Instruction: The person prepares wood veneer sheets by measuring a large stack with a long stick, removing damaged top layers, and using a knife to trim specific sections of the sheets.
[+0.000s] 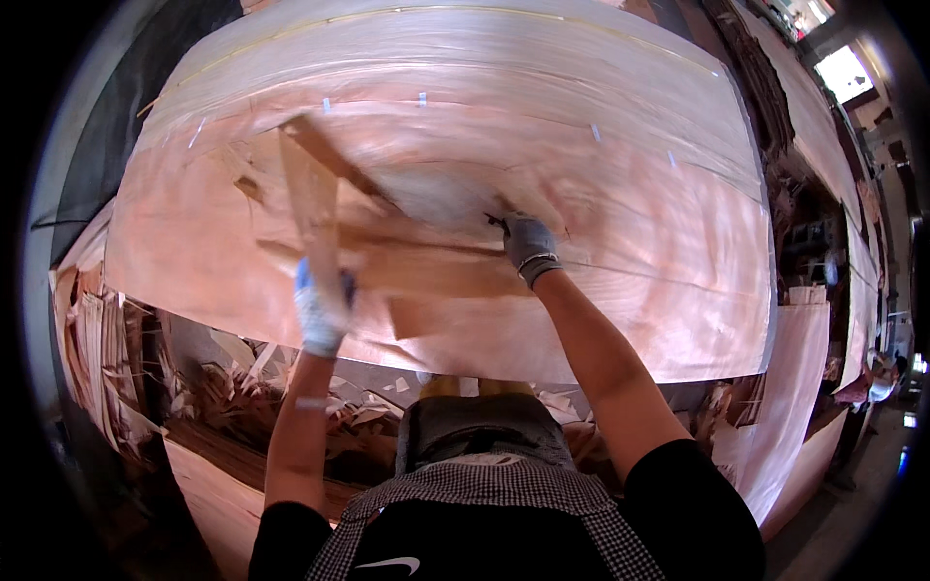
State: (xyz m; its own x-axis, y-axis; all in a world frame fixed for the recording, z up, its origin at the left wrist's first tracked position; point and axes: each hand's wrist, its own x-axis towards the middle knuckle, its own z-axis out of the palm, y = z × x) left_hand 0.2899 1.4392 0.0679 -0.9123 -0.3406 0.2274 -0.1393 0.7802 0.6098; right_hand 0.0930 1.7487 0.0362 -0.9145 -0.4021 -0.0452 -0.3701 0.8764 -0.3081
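Observation:
A broad sheet of pinkish wood veneer point(659, 300) lies in front of me, its far part paler. My left hand point(323, 308), in a white and blue glove and smeared by motion, is closed on a blurred strip of veneer point(312, 184) that rises from it. More brown veneer pieces point(426, 271) lie on the sheet between my hands. My right hand point(530, 242), in a grey glove, is over the middle of the sheet. Its fingers are closed on a small dark tool point(495, 220), whose kind I cannot make out.
Torn veneer scraps point(242, 387) litter the floor along the sheet's near edge. Ragged veneer stacks stand at the left point(102, 349) and right point(790, 378). Small pale tape pieces point(422, 99) dot the sheet. A thin yellow line point(387, 12) crosses its far part.

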